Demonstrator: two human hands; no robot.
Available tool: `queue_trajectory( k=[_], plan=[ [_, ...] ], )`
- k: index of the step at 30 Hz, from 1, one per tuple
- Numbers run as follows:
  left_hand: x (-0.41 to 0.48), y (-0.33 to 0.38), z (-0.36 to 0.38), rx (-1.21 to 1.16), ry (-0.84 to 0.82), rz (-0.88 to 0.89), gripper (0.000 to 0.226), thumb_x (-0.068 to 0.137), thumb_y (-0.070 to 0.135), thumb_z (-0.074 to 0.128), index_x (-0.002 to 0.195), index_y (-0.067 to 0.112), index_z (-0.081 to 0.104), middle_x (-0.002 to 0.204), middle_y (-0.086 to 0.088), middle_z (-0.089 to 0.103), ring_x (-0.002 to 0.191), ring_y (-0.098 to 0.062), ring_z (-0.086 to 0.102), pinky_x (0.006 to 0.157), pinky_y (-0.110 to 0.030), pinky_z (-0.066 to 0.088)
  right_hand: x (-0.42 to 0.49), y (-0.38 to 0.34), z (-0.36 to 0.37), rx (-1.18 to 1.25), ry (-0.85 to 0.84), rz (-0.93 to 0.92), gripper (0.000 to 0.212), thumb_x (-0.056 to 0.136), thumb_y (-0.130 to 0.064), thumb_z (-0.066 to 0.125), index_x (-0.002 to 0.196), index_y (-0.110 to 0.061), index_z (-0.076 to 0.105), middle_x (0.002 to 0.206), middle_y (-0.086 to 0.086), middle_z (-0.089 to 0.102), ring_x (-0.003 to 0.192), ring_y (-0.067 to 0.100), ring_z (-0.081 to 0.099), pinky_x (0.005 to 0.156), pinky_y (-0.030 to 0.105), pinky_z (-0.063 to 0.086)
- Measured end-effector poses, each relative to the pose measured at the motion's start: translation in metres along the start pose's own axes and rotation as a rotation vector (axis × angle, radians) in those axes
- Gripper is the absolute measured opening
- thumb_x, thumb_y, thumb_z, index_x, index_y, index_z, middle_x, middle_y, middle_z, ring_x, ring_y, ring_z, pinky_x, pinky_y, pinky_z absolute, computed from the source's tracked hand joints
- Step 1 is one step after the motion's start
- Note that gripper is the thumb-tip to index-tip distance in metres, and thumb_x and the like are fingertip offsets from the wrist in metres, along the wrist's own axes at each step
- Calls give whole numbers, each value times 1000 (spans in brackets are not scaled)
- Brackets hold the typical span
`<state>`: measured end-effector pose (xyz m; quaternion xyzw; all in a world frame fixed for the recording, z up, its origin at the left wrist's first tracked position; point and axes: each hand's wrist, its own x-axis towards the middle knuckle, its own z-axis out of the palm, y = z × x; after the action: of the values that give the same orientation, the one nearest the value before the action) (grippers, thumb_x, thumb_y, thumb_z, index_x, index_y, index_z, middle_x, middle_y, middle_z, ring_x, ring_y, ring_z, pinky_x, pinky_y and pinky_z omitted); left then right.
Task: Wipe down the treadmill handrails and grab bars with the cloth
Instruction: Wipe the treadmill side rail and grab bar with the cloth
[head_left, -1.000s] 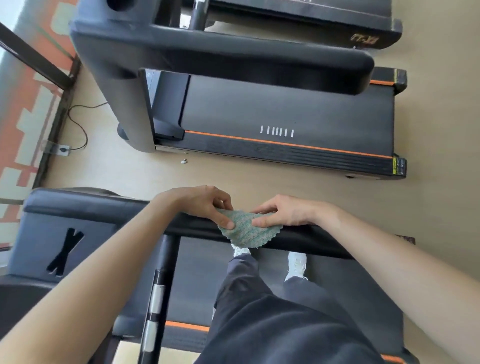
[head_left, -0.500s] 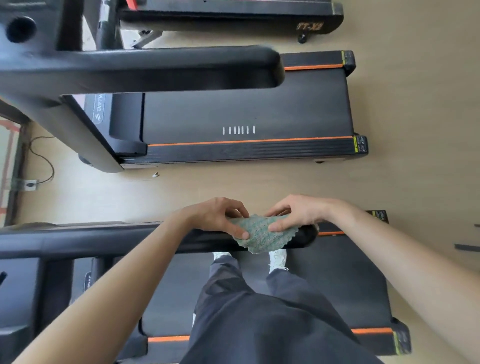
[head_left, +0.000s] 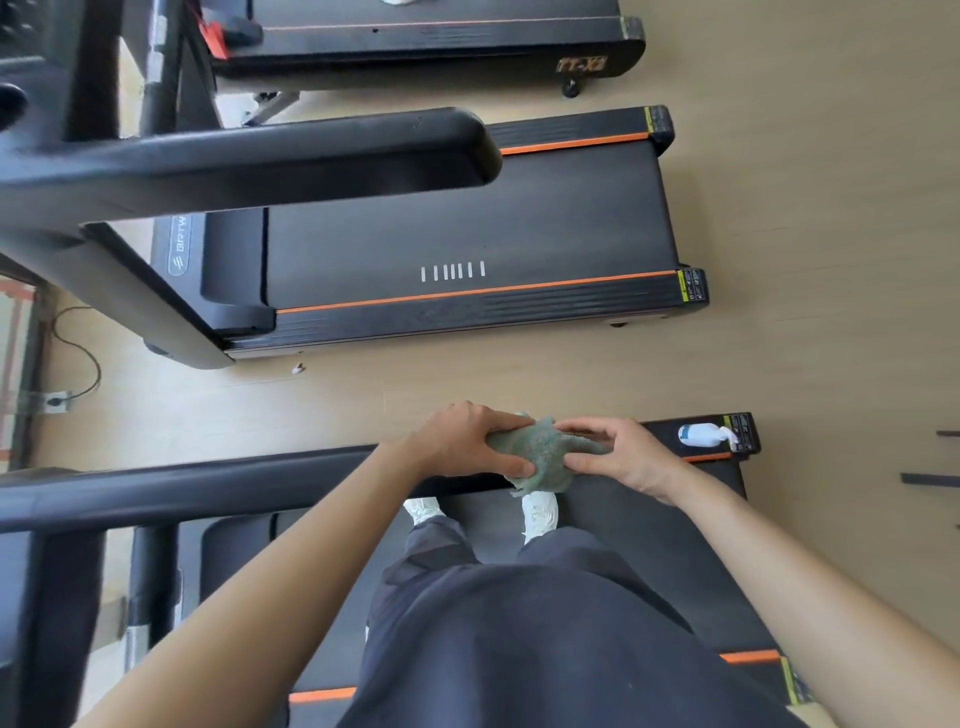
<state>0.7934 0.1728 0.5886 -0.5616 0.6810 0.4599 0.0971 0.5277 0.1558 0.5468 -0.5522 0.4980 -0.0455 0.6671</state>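
A bunched green cloth (head_left: 543, 454) lies over the free end of the black handrail (head_left: 208, 486) of the treadmill I stand on. My left hand (head_left: 467, 441) grips the cloth from the left, fingers curled over it and the rail. From the right, my right hand (head_left: 618, 454) pinches the cloth between thumb and fingers. The rail's end is hidden under cloth and hands. The rail runs left toward the console.
A white spray bottle (head_left: 704, 435) lies on the back corner of my treadmill deck (head_left: 675, 545). A second treadmill (head_left: 467, 239) with its own black handrail (head_left: 260, 156) stands ahead across a strip of wood floor. A cable and socket (head_left: 54, 400) sit at the left.
Both hands slid with the cloth along the rail to its free end. The cloth went from spread flat to bunched up. The view swung right, revealing the spray bottle.
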Motion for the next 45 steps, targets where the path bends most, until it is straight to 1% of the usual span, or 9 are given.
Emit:
queue_trajectory(
  k=[4,8,12,14,17,20,24,32,45],
  plan=[
    [-7,20,24,212,243,24,71,80,72,63,145,48,48,133,12,66,113,-22,64,83,-33,49,-10,17,16,-14,125,-54,49,76,-12,86,121,-24,70,117,-12,72,115,1,64,107,30,47],
    [-20,28,62,247,590,128,66,78,60,62,138,31,60,135,9,65,114,-22,66,90,-35,49,-19,22,30,-198,223,-143,63,70,-29,90,127,-28,65,120,-15,70,112,-2,63,99,23,49],
    [-35,20,93,340,885,118,61,81,51,72,134,22,65,137,0,65,124,-25,61,103,-39,47,-29,21,41,-299,234,-333,81,70,-25,90,143,-19,55,142,-9,56,132,4,51,112,20,38],
    [-45,15,103,351,987,95,56,86,51,71,133,20,67,138,-3,64,128,-27,59,108,-41,44,-33,19,43,-349,251,-429,80,72,-20,86,145,-18,53,147,-9,50,138,6,46,114,20,34],
    [-61,2,114,389,1085,27,48,92,49,68,129,20,69,139,-3,64,131,-27,57,110,-40,43,-33,8,50,-405,259,-520,71,76,-20,82,143,-21,56,150,-6,50,139,7,45,111,27,40],
    [-77,-15,117,424,1148,-76,42,94,47,67,126,20,71,136,-2,65,130,-26,58,108,-41,44,-21,-10,61,-552,275,-586,59,80,-22,80,137,-24,63,146,-4,55,130,15,54,110,31,41],
    [-97,-44,120,410,1204,-180,41,94,48,68,126,22,71,136,-2,66,132,-25,58,107,-43,45,0,-42,81,-765,227,-646,55,77,-28,81,130,-23,68,136,1,64,123,25,61,103,46,49],
    [-149,-121,119,389,1295,-294,43,90,44,71,129,24,70,141,-4,63,136,-23,55,111,-43,43,36,-109,162,-986,-12,-571,71,82,-39,78,147,-32,50,149,-4,53,135,22,50,111,37,40],
    [-226,-235,91,320,1258,-392,58,82,62,66,130,28,69,142,-1,62,137,-22,54,113,-48,40,81,-179,287,-1183,-109,-573,81,85,-51,72,154,-32,36,153,-9,46,136,18,47,106,33,41]
  ],
)
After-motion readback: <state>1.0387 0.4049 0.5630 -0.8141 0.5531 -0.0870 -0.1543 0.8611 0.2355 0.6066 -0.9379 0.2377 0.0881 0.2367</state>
